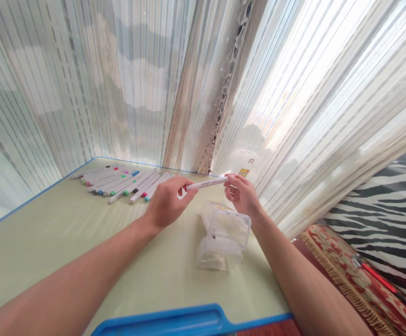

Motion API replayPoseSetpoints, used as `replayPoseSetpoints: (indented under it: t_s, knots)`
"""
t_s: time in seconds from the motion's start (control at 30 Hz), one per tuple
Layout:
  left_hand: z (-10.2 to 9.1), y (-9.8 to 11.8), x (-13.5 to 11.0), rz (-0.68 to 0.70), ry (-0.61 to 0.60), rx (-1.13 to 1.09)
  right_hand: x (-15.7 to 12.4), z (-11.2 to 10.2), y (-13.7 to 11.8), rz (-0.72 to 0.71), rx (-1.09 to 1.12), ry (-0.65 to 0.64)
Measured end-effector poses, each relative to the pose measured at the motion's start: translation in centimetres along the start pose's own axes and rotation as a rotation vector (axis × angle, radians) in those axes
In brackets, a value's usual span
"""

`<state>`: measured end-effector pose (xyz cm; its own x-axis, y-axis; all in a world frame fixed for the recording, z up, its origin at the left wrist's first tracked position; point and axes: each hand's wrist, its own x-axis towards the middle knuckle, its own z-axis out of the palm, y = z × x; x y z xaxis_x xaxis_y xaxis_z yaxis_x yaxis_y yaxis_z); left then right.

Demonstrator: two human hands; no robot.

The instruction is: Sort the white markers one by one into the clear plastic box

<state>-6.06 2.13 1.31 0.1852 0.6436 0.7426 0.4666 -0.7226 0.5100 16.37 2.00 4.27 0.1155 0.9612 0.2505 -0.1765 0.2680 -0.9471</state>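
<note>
A white marker pen is held level above the table between both hands. My left hand pinches one end, and the fingertips of my right hand close on the other. Below my right hand stands a clear plastic case, its frame open toward me; a small dark mark shows inside it. Left of my left hand, several white markers with coloured ends lie side by side in a loose row. My left hand hides the row's right end.
The pale green table has a blue edge and a blue moulded tray at the front. Striped curtains hang along the back and right. A zebra-print cloth and a fringed patterned rug lie at right.
</note>
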Motion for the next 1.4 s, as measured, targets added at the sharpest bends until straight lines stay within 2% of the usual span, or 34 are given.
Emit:
replayPoseSetpoints:
  t_s: [0.3,0.8,0.9,1.1,1.23,1.33,1.4]
  knots:
    - [-0.4,0.7,0.2,0.017,0.009,-0.041,-0.6,0.3,-1.0,-0.068,0.038,-0.064]
    - [-0.4,0.6,0.0,-0.096,0.007,-0.149,-1.3,0.3,-2.5,-0.12,-0.041,-0.103]
    - [-0.7,0.5,0.1,-0.138,0.018,-0.169,-1.9,0.3,-3.3,-0.269,-0.148,-0.083]
    - [-1.4,-0.3,0.4,-0.218,0.145,-0.203,-4.4,0.3,-5.9,-0.76,-0.57,-0.026]
    - [-1.5,-0.7,0.4,-0.227,0.135,-0.188,-6.6,0.2,-6.9,-1.083,-0.874,0.023]
    - [-1.3,-0.8,0.4,-0.216,0.128,-0.194,-8.6,-0.1,-7.5,-1.306,-1.04,0.013]
    - [-1.1,-0.8,0.4,-0.214,0.121,-0.192,-10.1,-0.4,-7.9,-1.389,-1.128,0.011]
